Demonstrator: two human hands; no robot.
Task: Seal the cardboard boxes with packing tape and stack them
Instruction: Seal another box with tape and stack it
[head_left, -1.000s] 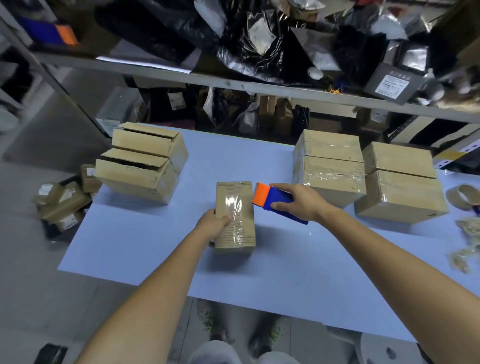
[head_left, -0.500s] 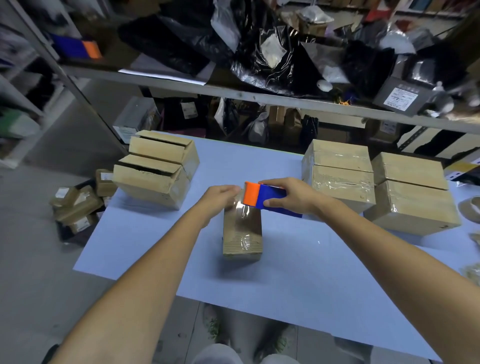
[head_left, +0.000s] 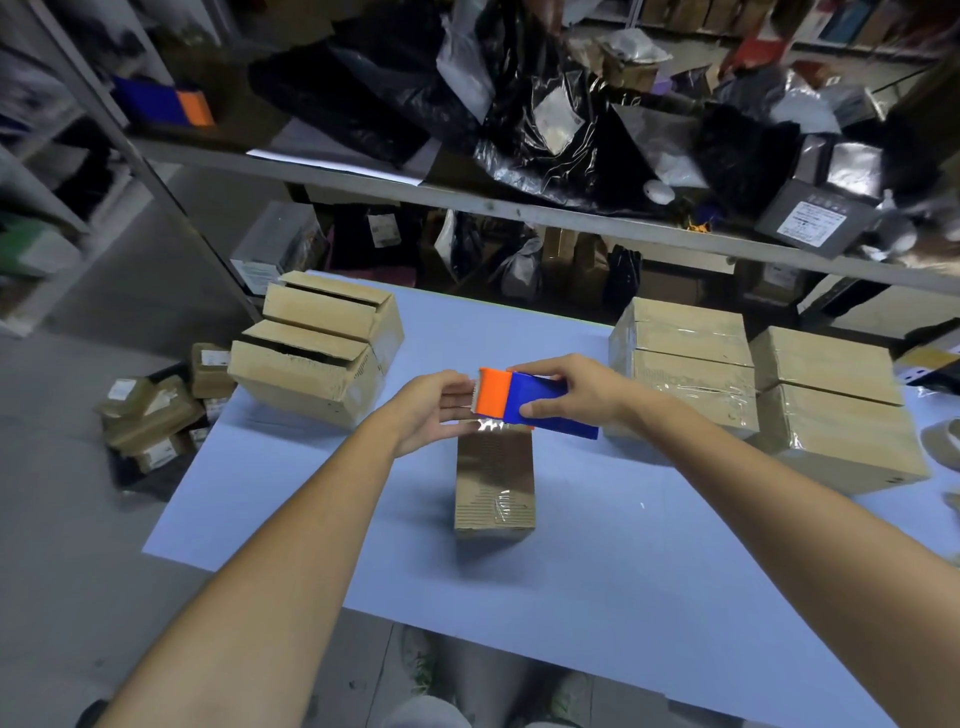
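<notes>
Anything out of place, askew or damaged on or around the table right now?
Tape on the small box looks wrinkled near its front end. The two left boxes are unsealed, flaps gaping. Several small parcels lie jumbled on the floor beside the table.

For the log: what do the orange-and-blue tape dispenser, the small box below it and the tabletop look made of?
The tape dispenser is likely plastic: smooth, solid orange and blue. The small box is brown corrugated cardboard with ribbed lines showing and glossy clear tape glinting on top. The tabletop is a pale blue matte sheet; its material is unclear.
</notes>
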